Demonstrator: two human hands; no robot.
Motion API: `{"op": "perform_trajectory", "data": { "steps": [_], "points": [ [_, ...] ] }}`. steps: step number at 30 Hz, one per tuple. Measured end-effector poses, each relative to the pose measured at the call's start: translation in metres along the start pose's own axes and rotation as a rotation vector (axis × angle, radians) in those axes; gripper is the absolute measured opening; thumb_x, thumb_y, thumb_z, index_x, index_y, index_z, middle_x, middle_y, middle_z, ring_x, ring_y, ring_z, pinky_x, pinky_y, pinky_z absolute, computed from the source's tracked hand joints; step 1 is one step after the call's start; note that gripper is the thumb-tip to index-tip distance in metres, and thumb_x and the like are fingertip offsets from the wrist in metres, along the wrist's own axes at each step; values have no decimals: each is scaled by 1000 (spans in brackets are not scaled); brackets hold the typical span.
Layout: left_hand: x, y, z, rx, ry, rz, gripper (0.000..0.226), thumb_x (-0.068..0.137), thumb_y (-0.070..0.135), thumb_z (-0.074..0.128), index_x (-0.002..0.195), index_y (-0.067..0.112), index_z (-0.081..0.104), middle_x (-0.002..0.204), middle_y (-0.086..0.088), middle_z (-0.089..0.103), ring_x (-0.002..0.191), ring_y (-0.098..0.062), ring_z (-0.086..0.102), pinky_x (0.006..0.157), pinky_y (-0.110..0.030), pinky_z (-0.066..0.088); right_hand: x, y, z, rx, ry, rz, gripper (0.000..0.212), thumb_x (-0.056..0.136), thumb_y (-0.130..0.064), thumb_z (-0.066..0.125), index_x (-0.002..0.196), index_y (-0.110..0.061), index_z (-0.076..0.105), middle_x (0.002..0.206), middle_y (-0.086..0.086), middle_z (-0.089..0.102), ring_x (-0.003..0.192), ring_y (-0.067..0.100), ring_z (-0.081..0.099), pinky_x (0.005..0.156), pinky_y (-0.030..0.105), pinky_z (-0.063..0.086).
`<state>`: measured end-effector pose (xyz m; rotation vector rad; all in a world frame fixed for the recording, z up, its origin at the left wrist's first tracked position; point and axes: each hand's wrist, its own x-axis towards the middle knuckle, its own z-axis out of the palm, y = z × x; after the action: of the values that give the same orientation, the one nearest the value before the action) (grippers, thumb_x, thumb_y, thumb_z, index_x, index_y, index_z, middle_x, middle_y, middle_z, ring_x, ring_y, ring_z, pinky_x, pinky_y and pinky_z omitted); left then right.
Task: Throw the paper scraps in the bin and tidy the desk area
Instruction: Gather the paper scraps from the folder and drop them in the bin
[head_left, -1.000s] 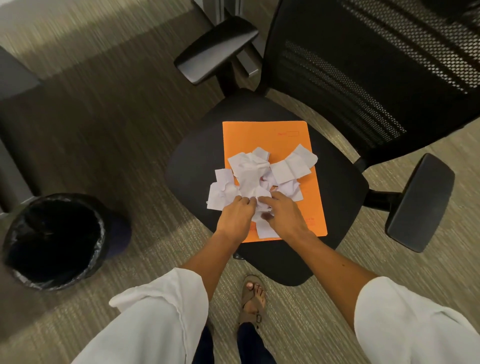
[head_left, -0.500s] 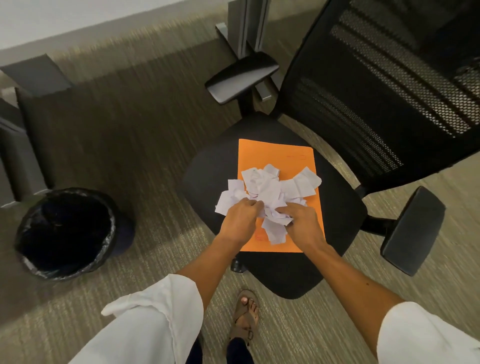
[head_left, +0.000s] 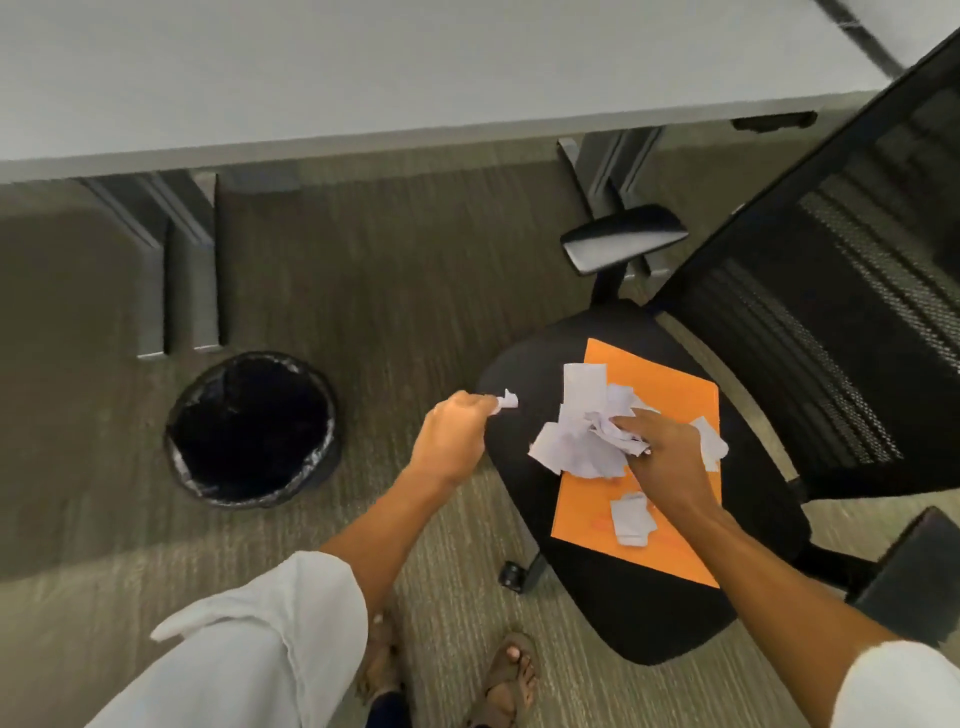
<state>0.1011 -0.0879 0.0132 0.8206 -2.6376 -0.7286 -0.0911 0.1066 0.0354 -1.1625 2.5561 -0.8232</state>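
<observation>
Head view: a person clears paper scraps (head_left: 584, 434) from an orange folder (head_left: 670, 410) lying on the seat of a black office chair (head_left: 769, 525). The left hand (head_left: 451, 437) hangs between chair and bin, its fingers (head_left: 480, 408) curled round a small crumpled scrap (head_left: 508, 401) that pokes out past them. The right hand (head_left: 660, 452) rests on the main heap, its fingers (head_left: 626, 423) bunched into crumpled paper. A few loose pieces lie on the folder on the near side of those fingers, one more just to their right. The black-lined bin (head_left: 252, 428) stands on the carpet, off to the left of the left fingers, in front of the white desk (head_left: 363, 78). To do this step well, the left hand should probably travel until it is squarely above the bin's mouth before letting go, since light scraps may drift onto the carpet.
</observation>
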Motion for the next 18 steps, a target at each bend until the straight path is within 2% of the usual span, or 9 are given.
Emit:
{"op": "perform_trajectory", "data": {
  "steps": [2, 5, 7, 8, 12, 14, 16, 18],
  "points": [
    [-7, -33, -23, 0, 61, -81, 26, 78, -8, 66, 95, 11, 72, 75, -9, 68, 69, -31, 65, 57, -39, 54, 10, -27, 5, 31, 61, -47, 22, 82, 10, 71, 101, 0, 76, 102, 19, 74, 93, 32, 69, 85, 32, 44],
    [-21, -89, -62, 2, 172, -205, 20, 80, -4, 69, 96, 8, 73, 76, -9, 71, 67, -29, 66, 59, -36, 54, 19, -63, 11, 22, 124, -150, 11, 79, 5, 75, 90, 3, 76, 84, 21, 74, 74, 23, 62, 72, 37, 48],
    [-36, -129, -90, 15, 209, -320, 19, 82, -3, 67, 98, 6, 73, 78, -11, 71, 70, -30, 66, 64, -35, 53, 25, -79, 20, -59, 104, -213, 5, 78, 0, 77, 80, 4, 74, 74, 22, 72, 63, 29, 64, 65, 41, 51],
    [-44, -150, -104, 34, 207, -380, 18, 83, -3, 66, 98, 5, 73, 78, -12, 70, 72, -32, 66, 65, -36, 52, 30, -85, 28, -100, 89, -245, 7, 77, 0, 79, 79, 4, 73, 73, 21, 71, 61, 31, 65, 66, 38, 52],
    [-71, -223, -140, 71, 207, -565, 17, 79, -3, 64, 90, 8, 71, 74, -8, 69, 72, -30, 66, 63, -36, 50, 50, -123, 63, -35, 38, -274, 20, 76, 4, 77, 96, 0, 76, 85, 11, 74, 73, 24, 67, 72, 4, 39],
    [-78, -253, -149, 38, 216, -636, 21, 80, -2, 66, 97, 9, 72, 77, -8, 71, 74, -28, 67, 66, -34, 51, 57, -147, 87, 34, 15, -309, 18, 79, -1, 77, 97, 1, 75, 86, 14, 74, 77, 25, 70, 75, 0, 38],
    [-84, -279, -152, -18, 207, -706, 28, 81, 1, 68, 108, 9, 70, 83, -8, 72, 79, -27, 68, 73, -36, 55, 62, -168, 114, 180, -30, -330, 26, 84, -18, 73, 105, -3, 73, 97, 2, 73, 93, 3, 68, 78, 0, 41],
    [-88, -302, -153, -96, 192, -790, 39, 81, 5, 73, 119, 9, 66, 95, -10, 72, 88, -28, 70, 82, -38, 56, 68, -187, 141, 274, -63, -343, 31, 85, -26, 69, 110, -9, 69, 107, -13, 64, 99, -16, 60, 80, 1, 44]
  ]
}}
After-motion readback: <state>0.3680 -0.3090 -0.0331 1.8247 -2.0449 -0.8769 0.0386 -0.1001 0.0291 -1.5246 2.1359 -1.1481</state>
